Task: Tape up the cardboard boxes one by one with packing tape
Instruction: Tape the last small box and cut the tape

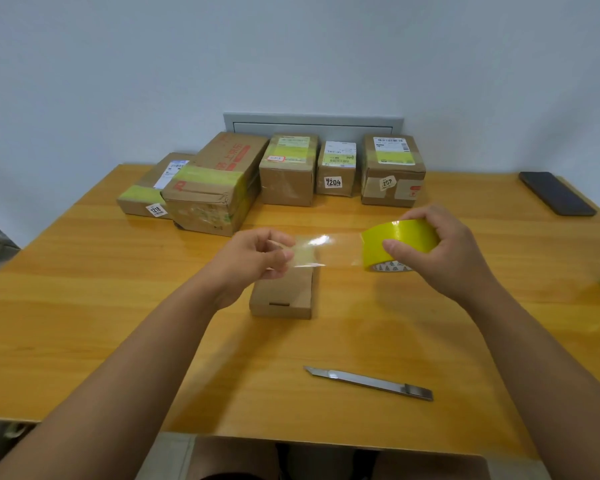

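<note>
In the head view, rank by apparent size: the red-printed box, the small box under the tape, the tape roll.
1. red-printed box
2. small box
3. tape roll, though it is held nearer the camera.

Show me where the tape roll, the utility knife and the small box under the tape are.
tape roll (392, 242): head view, on its yellow outer face.
utility knife (368, 382): head view, on the middle of its metal body.
small box (281, 296): head view, on its top face.

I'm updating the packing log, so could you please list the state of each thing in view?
Small box: flat on table, untaped.
Tape roll: gripped by right hand, strip pulled out.
Tape strip: end pinched by left hand.
Utility knife: lying on table.
</note>
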A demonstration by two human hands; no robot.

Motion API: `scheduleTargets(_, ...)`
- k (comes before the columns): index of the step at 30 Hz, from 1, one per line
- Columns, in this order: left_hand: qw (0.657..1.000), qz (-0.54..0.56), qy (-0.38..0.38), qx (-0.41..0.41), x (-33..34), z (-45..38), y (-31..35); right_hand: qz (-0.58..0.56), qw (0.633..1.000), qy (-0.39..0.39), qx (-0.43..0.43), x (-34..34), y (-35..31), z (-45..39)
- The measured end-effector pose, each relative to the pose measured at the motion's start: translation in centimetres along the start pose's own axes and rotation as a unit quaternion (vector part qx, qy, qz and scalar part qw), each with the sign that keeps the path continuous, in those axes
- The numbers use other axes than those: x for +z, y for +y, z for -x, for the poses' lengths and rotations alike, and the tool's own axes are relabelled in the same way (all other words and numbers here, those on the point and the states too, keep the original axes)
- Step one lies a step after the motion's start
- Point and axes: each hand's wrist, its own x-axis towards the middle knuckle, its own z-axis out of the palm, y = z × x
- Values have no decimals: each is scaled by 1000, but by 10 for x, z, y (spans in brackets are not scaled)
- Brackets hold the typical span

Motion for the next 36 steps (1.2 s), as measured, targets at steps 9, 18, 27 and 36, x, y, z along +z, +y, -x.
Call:
scheduleTargets(9, 994, 64, 73, -42, -11, -19, -7, 49, 997, -47, 23, 22, 4, -27)
scheduleTargets(18, 989, -29, 139, -50, -13, -42, -20, 146, 974, -170, 21, 36, 15, -45)
scheduleTargets(27, 953, -228, 199, -14, -3, -59, -30, 183, 966, -182, 24, 42, 14, -55)
scheduleTargets(36, 934, -296, 200, 4, 3, -60, -39, 193, 963, -190, 15, 44, 11, -58)
